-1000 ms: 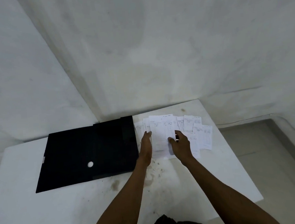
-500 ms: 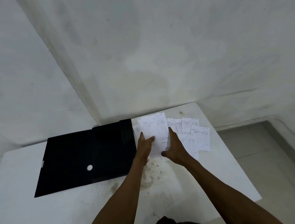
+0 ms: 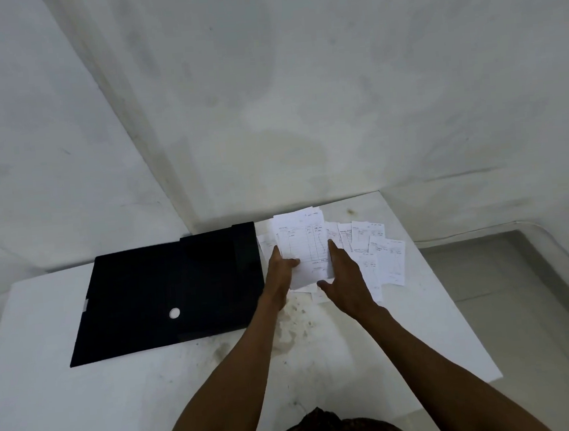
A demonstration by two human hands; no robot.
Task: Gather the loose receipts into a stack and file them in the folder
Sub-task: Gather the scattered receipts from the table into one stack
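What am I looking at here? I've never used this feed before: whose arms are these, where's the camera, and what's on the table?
There is no machine: a person works with bare hands, filmed by one wide-angle camera on their head, looking forward and down. On the white table lies a closed black folder. To its right, receipts are fanned out loose. The left hand grips the left edge of a partly gathered stack, thumb on top. The right hand rests open against the stack's right side, fingers flat. Nothing is filed yet.
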